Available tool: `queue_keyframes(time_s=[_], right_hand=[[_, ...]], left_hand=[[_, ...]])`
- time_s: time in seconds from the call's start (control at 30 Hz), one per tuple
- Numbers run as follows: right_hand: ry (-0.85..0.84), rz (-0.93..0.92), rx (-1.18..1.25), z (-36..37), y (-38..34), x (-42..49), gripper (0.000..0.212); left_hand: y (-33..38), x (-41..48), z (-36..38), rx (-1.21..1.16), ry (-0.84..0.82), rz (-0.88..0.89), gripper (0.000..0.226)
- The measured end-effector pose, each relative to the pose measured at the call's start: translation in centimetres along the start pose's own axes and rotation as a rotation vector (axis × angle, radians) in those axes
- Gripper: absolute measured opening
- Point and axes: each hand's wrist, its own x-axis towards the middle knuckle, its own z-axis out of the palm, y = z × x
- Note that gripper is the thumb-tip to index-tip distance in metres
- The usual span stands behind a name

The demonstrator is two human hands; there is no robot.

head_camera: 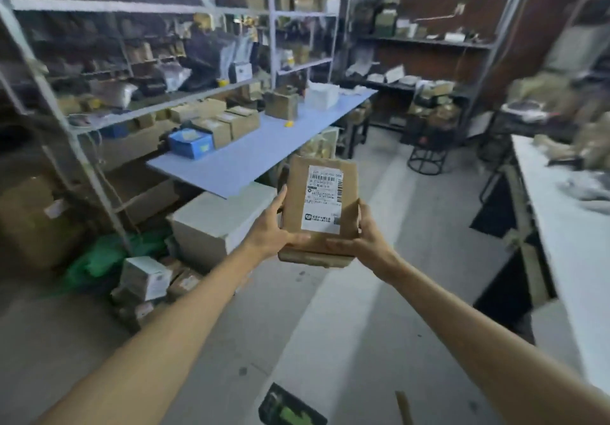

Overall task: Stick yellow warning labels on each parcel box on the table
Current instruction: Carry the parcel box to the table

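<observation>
Left hand (274, 230) and right hand (367, 239) clamped on opposite lower edges of brown parcel box (318, 236), thumbs on top. Held in mid-air above the floor, white shipping label (325, 198) facing up. Beyond, more cardboard boxes (227, 122) on blue counter (264, 157).

Metal shelving rack (138, 8), far left, stocked with blurred goods. Dark shelving unit (435, 41), far right. Black wire stool (425, 157), mid-floor. Large white carton (224, 220) and green bag (109, 256), near left on floor. White counter (574, 243), right.
</observation>
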Motion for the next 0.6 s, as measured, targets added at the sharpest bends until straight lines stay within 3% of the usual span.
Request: queue_keyframes(time_s=[0.27, 0.6], right_hand=[[0.261, 0.081, -0.049, -4.7, 1.5, 0.8, 0.079], [0.344, 0.065, -0.043, -13.3, 2.3, 7.6, 0.088]], left_hand=[[1.2, 7.9, 4.8, 0.024, -0.194, 0.071, 0.117], [4.4, 18.2, 10.4, 0.013, -0.235, 0.103, 0.112]])
